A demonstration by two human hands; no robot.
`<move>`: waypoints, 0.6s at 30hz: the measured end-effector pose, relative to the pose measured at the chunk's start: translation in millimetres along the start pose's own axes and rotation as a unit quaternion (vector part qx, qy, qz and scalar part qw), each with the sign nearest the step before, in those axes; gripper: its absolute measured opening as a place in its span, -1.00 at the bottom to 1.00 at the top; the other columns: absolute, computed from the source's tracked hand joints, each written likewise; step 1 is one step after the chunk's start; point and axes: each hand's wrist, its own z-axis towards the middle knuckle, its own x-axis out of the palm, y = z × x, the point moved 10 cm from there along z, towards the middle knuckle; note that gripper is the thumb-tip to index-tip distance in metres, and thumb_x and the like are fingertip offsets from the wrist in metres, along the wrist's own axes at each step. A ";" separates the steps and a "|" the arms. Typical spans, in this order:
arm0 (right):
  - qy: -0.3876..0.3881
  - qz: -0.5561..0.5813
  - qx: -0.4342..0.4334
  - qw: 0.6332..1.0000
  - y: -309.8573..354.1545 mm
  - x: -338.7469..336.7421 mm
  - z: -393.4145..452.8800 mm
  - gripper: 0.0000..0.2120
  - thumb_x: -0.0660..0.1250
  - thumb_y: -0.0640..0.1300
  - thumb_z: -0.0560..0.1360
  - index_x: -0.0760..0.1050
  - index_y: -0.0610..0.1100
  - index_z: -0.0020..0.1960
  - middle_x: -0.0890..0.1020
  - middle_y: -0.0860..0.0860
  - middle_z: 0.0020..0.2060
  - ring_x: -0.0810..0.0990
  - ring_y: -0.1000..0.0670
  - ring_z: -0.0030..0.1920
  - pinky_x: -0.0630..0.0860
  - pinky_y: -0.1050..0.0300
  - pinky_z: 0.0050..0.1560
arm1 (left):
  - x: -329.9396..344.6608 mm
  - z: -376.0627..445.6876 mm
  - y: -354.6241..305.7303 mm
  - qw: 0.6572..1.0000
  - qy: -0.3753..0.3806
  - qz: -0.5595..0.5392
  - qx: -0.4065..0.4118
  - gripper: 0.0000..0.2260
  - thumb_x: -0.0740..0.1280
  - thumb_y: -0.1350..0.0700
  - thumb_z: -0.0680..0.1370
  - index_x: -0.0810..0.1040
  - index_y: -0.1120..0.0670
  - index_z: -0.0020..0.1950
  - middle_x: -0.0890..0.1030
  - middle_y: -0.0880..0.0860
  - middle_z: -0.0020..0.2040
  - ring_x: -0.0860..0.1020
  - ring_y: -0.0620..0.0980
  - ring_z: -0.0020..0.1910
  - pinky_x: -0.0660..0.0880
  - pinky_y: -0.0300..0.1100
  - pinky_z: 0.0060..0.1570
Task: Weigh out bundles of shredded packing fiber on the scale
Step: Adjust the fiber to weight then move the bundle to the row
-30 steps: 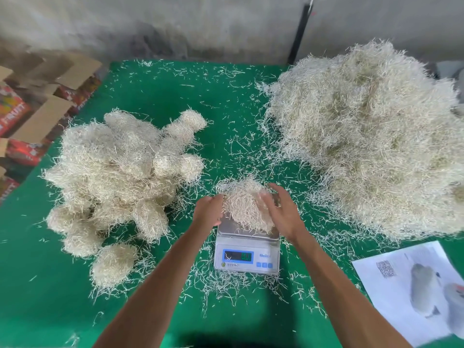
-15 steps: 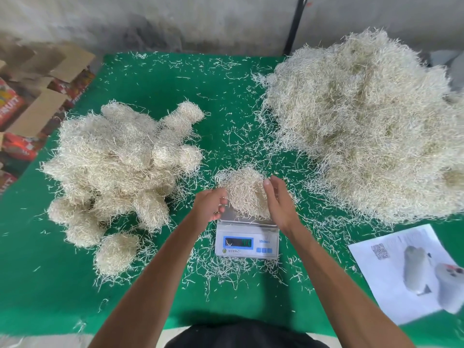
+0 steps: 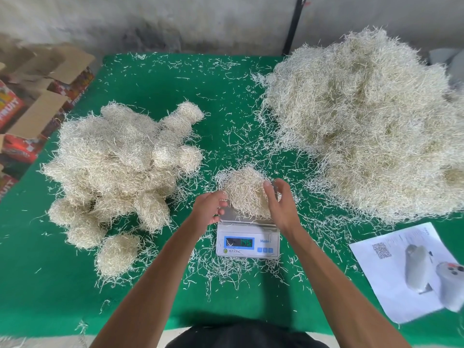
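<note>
I see a small bundle of shredded fiber [image 3: 244,190] sitting on the steel pan of the scale [image 3: 247,241], which stands near the middle of the green table [image 3: 62,292]. The scale's blue display is lit and shows digits, though I cannot read them with certainty. My right hand [image 3: 280,205] is against the right side of the bundle, thumb on the fiber and fingers curved round behind it, so it grasps the bundle. My left hand [image 3: 209,208] is at the bundle's lower left edge with the fingers curled in; I cannot tell whether they pinch any strands or merely touch the fiber.

To the left of the scale lies a heap of rounded, already formed bundles [image 3: 118,167], several of them spilled toward the near edge of the table. To the right, well apart from the scale, rises a much larger loose pile of fiber [image 3: 369,126], reaching to the far right of the view. Stray strands are scattered across the table, thickest around the scale. At the near right corner lies a printed sheet of paper [image 3: 391,280] with a QR code, and a pale grey object [image 3: 452,285] rests on its right edge. Cardboard boxes [image 3: 37,96] with red printing stand beyond the left edge of the table, open flaps up.
</note>
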 end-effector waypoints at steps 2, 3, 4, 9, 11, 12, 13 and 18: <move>0.001 0.000 0.000 1.000 -2.0 -0.1 1.5 -0.13 0.11 0.49 0.57 0.21 -0.15 0.59 0.42 -0.05 0.49 0.43 -0.03 0.45 0.33 0.11 0.35 | 0.1 -1.1 0.4 1.000 0.000 0.002 -0.005 -0.80 0.35 0.09 0.59 0.61 0.17 0.14 0.67 0.16 0.05 0.52 -0.06 -0.30 0.49 -0.23 -0.33; 0.001 0.000 0.000 1.000 -2.8 0.2 2.3 -0.11 0.11 0.51 0.55 0.21 -0.15 0.59 0.42 -0.05 0.50 0.43 -0.04 0.45 0.33 0.11 0.36 | 0.2 -2.2 0.2 1.000 0.000 0.003 -0.006 -0.80 0.35 0.09 0.59 0.61 0.17 0.14 0.67 0.17 0.07 0.53 -0.06 -0.28 0.50 -0.24 -0.33; 0.001 -0.002 0.001 1.000 -3.5 0.8 3.3 -0.08 0.11 0.53 0.54 0.20 -0.16 0.59 0.42 -0.05 0.50 0.43 -0.04 0.45 0.34 0.09 0.37 | 0.2 -1.9 0.1 1.000 0.000 0.000 -0.007 -0.79 0.34 0.09 0.60 0.60 0.17 0.16 0.66 0.18 0.10 0.56 -0.04 -0.24 0.52 -0.22 -0.31; 0.003 0.042 0.024 0.999 7.4 15.5 7.8 -0.28 0.04 0.39 0.65 0.32 -0.17 0.50 0.57 -0.04 0.26 0.57 -0.05 0.29 0.53 0.03 0.30 | 16.9 -8.4 -1.5 0.997 0.006 -0.050 -0.051 -0.64 0.30 -0.15 0.62 0.40 0.02 0.31 0.50 0.12 0.20 0.58 0.16 0.10 0.66 0.15 -0.09; 0.033 0.095 0.035 0.994 19.9 37.8 2.3 -0.39 -0.08 0.29 0.71 0.51 -0.14 0.27 0.66 -0.01 0.00 0.67 -0.01 0.08 0.62 0.21 0.02 | 41.2 -12.0 -4.6 0.992 0.058 -0.081 -0.077 -0.53 0.27 -0.29 0.58 0.42 0.01 0.33 0.54 0.15 0.21 0.59 0.22 0.13 0.62 0.26 -0.02; 0.061 0.111 0.038 0.991 25.3 52.9 -2.6 -0.35 -0.11 0.28 0.72 0.55 -0.17 0.17 0.67 -0.01 -0.14 0.69 -0.02 -0.05 0.62 0.22 -0.11 | 53.8 -12.6 -7.4 0.987 0.096 -0.100 -0.082 -0.47 0.24 -0.33 0.57 0.46 0.05 0.33 0.59 0.21 0.20 0.60 0.26 0.14 0.59 0.29 0.06; 0.086 0.122 0.034 0.988 30.8 66.5 -7.7 -0.30 -0.12 0.28 0.72 0.55 -0.26 0.14 0.60 -0.07 -0.26 0.64 -0.09 -0.19 0.61 0.17 -0.18 | 62.0 -12.7 -13.0 0.980 0.133 -0.131 -0.075 -0.44 0.21 -0.33 0.58 0.50 0.09 0.32 0.61 0.28 0.18 0.60 0.30 0.15 0.54 0.29 0.16; 0.026 0.278 0.016 0.960 42.8 47.8 1.5 -0.56 0.21 0.14 0.65 0.59 -0.22 0.17 0.62 -0.07 -0.20 0.52 -0.03 -0.23 0.51 0.17 -0.25 | 21.4 -2.0 -39.5 0.994 0.084 -0.073 0.008 -0.39 0.23 -0.26 0.58 0.35 0.06 0.52 0.37 0.22 0.49 0.37 0.19 0.45 0.25 0.14 0.44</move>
